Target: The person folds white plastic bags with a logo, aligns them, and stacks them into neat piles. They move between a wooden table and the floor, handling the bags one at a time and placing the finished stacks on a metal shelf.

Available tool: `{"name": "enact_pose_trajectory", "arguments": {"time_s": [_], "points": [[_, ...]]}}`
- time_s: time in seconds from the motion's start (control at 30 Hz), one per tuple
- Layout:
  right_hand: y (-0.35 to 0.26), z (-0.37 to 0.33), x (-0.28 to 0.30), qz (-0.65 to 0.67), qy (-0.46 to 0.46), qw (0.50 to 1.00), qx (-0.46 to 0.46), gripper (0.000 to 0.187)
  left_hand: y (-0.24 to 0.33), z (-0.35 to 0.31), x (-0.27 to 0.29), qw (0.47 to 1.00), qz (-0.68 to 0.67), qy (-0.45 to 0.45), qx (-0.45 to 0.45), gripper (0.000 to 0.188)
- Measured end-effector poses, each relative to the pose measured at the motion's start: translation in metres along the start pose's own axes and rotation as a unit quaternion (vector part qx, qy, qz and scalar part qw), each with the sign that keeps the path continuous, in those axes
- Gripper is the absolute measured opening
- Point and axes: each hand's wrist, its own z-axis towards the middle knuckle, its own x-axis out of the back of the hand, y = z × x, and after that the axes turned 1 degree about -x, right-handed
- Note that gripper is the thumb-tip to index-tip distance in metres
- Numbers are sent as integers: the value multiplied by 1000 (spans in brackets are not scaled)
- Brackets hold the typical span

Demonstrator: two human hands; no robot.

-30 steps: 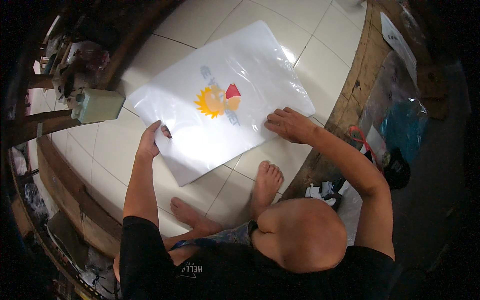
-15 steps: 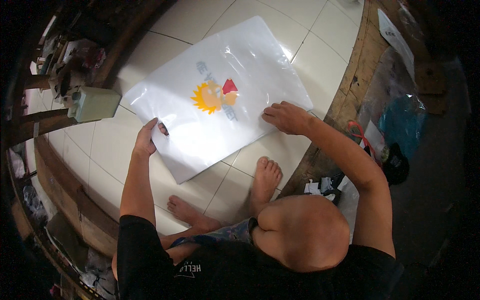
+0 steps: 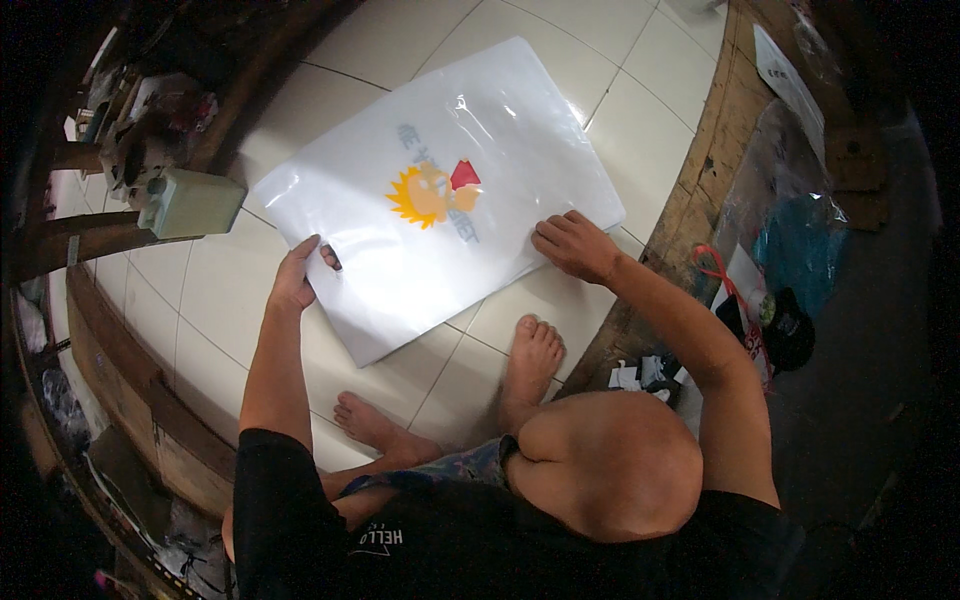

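Note:
A large glossy white plastic sheet (image 3: 380,300), perhaps a bag or several layers, lies tilted over the floor. It bears a print (image 3: 430,192) of a spiky yellow-haired cartoon figure with a red shape and pale grey-blue lettering. My left hand (image 3: 297,275) grips its left side, thumb on top, and some fingertips show through a dark opening beside the edge. Close to the right end of the near edge, my right hand (image 3: 577,246) is closed with its fingers bent down against the plastic. What lies beneath those fingers is hidden.
White floor tiles (image 3: 210,310) surround my bare feet (image 3: 535,352). At left, a pale square-sided jug (image 3: 197,204) stands by wooden beams. Along the right runs a worn wooden board (image 3: 690,190), with clear and blue plastic (image 3: 800,245), a red strap (image 3: 712,262) and a black item (image 3: 790,330) beyond.
My right hand has shifted slightly right and down along the near edge, with its elbow drawn in a little. The plastic has barely moved, and my left hand keeps its grip.

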Motion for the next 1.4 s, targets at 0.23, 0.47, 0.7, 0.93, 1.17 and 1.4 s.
{"name": "enact_pose_trajectory", "arguments": {"time_s": [0.23,0.47,0.7,0.93,1.17,1.4], "points": [[5,-10,-1,-6,66,998,20,29,-1,-2,-4,1000,-9,13,1,18],[5,-10,26,-34,75,994,67,38,-1,-2,-7,999,-6,34,-3,18],[0,-16,21,-19,11,998,61,27,2,4,-6,999,-21,44,15,17],[-11,-11,22,49,-18,998,17,25,1,0,-4,1000,-11,29,0,17],[-10,6,13,33,-77,996,15,19,2,-5,-10,999,-14,29,-2,16],[-3,12,9,50,-130,990,-6,25,0,-7,-11,999,27,9,-26,22]]}}
